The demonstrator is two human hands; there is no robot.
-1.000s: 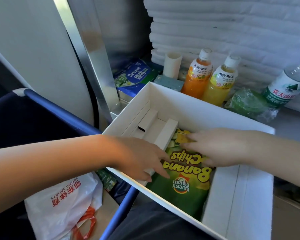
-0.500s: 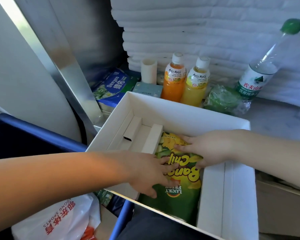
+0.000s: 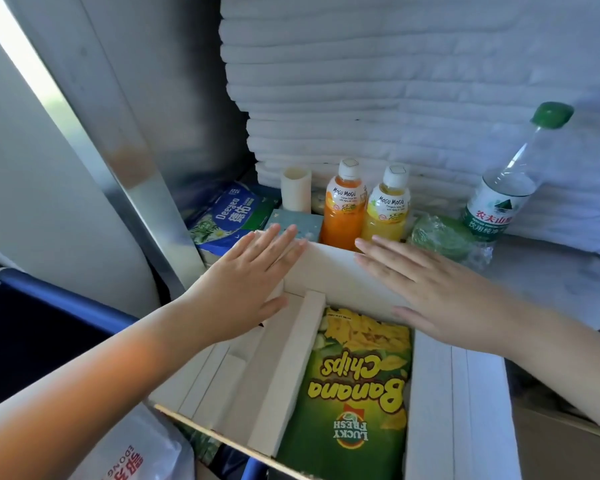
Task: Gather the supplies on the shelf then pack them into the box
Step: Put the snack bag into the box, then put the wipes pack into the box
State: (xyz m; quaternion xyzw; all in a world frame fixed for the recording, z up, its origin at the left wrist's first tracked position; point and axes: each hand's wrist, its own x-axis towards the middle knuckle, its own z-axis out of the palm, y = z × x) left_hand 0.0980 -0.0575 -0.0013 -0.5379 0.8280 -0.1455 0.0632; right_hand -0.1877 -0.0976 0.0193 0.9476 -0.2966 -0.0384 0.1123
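A white box (image 3: 454, 403) lies open below me with a green bag of banana chips (image 3: 354, 396) flat inside, beside a white divider strip (image 3: 291, 368). Both hands hover over the box's far wall with fingers straight, holding nothing. My left hand (image 3: 246, 282) reaches toward the far left corner, and my right hand (image 3: 426, 289) extends toward the two Mogu Mogu bottles, orange (image 3: 343, 209) and yellow (image 3: 387, 213), on the shelf behind. Beside these stand a water bottle (image 3: 506, 188), a green wrapped packet (image 3: 444, 237), a blue Deeyeo tissue pack (image 3: 232, 216), a white cup (image 3: 296, 188) and a small teal box (image 3: 297, 225).
Stacked white padding (image 3: 395, 81) rises behind the shelf. A metal post (image 3: 132, 188) slants at the left. A blue bar (image 3: 59, 299) and a white plastic bag (image 3: 132, 448) lie at the lower left. A brown cardboard surface (image 3: 561, 448) shows at the lower right.
Both hands let go of the banana chips bag and rose forward over the box's far wall toward the shelf items. The view shifted closer to the shelf.
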